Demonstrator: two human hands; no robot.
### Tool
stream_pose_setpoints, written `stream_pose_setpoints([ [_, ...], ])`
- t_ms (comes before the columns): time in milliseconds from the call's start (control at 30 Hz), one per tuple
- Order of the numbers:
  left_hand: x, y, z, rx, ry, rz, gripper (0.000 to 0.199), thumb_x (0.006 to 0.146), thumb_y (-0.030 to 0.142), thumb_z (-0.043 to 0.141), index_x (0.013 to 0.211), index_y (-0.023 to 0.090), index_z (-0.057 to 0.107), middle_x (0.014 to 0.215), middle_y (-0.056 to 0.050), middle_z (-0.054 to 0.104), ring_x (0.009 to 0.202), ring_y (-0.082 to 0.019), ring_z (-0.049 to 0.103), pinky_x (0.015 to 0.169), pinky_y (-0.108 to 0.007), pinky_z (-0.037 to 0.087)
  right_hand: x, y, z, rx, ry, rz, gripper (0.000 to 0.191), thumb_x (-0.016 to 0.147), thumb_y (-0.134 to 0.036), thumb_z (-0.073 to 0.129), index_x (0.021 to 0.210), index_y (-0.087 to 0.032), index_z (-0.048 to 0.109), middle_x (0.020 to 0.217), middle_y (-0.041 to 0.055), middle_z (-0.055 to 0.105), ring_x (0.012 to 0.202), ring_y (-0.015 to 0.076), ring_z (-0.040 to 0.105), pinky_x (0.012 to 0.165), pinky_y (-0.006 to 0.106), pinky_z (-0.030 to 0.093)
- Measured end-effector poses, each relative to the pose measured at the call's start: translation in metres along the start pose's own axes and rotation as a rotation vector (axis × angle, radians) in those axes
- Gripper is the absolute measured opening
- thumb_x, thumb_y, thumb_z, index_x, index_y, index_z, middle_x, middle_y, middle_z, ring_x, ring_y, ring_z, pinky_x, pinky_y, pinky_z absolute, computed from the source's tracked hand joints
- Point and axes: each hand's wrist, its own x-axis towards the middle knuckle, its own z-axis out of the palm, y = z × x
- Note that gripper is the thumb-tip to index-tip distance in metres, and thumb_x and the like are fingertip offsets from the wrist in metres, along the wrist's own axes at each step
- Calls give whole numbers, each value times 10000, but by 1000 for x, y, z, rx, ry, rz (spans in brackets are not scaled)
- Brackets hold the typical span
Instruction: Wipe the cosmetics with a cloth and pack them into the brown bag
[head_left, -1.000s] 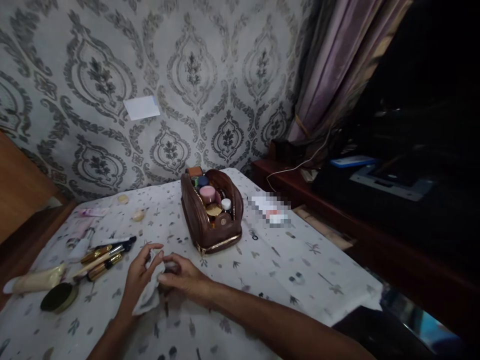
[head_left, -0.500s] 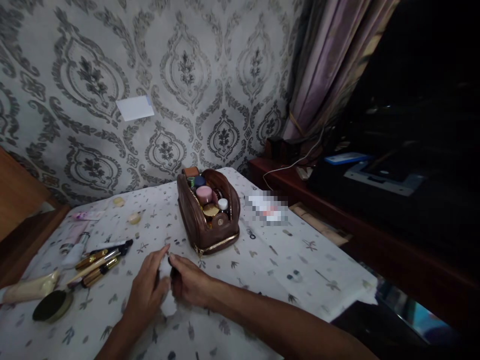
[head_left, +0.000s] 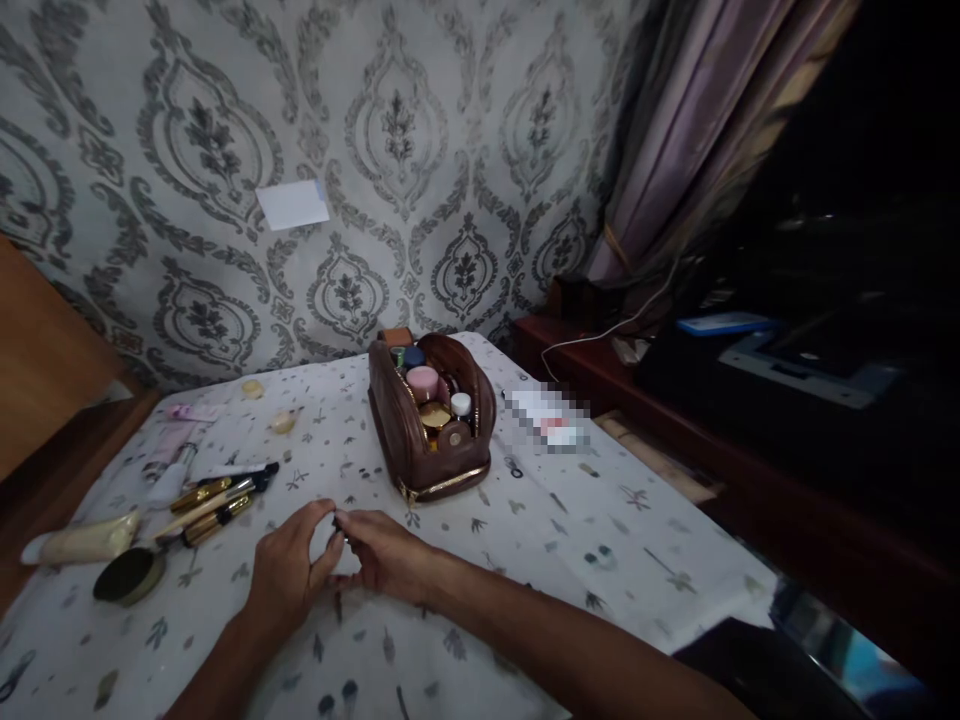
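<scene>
My left hand [head_left: 289, 562] and my right hand [head_left: 390, 555] meet above the front of the patterned tablecloth [head_left: 525, 620]. Their fingertips pinch together around a small dark thing [head_left: 340, 526], too hidden to name. Behind them stands an open brown bag [head_left: 405, 455], its zipped top spread apart. Inside it show a pink-lidded jar [head_left: 422, 382], a gold lid [head_left: 434, 416], a white cap [head_left: 461, 404] and a blue lid [head_left: 413, 357].
Left of my hands lie gold tubes [head_left: 217, 520], a brush [head_left: 199, 508], a cream tube [head_left: 90, 538] and a round dark-topped container [head_left: 129, 576]. A blurred packet [head_left: 551, 418] is right of the bag. Beyond is a dark red shelf [head_left: 585, 370].
The view has shifted, so the bag and wall appear farther right. The white, tissue-like piece seen between my hands before no longer shows there. My fingertips have come closer together.
</scene>
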Motion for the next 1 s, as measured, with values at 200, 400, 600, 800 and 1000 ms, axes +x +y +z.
stream_pose_setpoints([
  [200, 4, 3, -9, -147, -143, -126, 298, 941, 366, 347, 959, 205, 597, 724, -2, 711, 632, -184, 683, 602, -270, 491, 3, 3, -3, -33, 24, -23, 576, 491, -544, 881, 781, -181, 541, 547, -100, 475, 557, 74, 466, 626, 293, 508],
  [400, 7, 4, -13, -499, -344, -344, 357, 966, 457, 281, 890, 214, 531, 584, 41, 557, 536, -162, 550, 570, -261, 409, 8, 8, -7, -90, -33, -32, 654, 469, -600, 863, 827, -201, 488, 549, -112, 501, 465, 78, 493, 507, 260, 472],
  [600, 16, 10, -21, -715, -375, -498, 340, 971, 455, 332, 890, 219, 561, 614, 37, 561, 625, -165, 547, 642, -256, 427, 7, 5, -7, -245, -18, -140, 652, 494, -623, 837, 849, -218, 469, 592, -94, 558, 488, 91, 529, 525, 236, 403],
  [800, 4, -1, -6, -667, -198, -726, 349, 890, 528, 481, 917, 226, 652, 789, -17, 680, 801, -219, 632, 711, -303, 508, -1, -5, -5, -555, -14, -344, 620, 451, -530, 885, 844, -193, 544, 684, -81, 520, 620, 74, 435, 605, 222, 337],
  [1000, -20, -28, 15, -655, -97, -730, 368, 765, 543, 611, 958, 243, 700, 947, -62, 717, 961, -272, 659, 773, -360, 545, -14, -12, 1, -836, -4, -502, 529, 599, -506, 835, 974, -208, 609, 794, -39, 567, 730, 125, 494, 679, 251, 387],
])
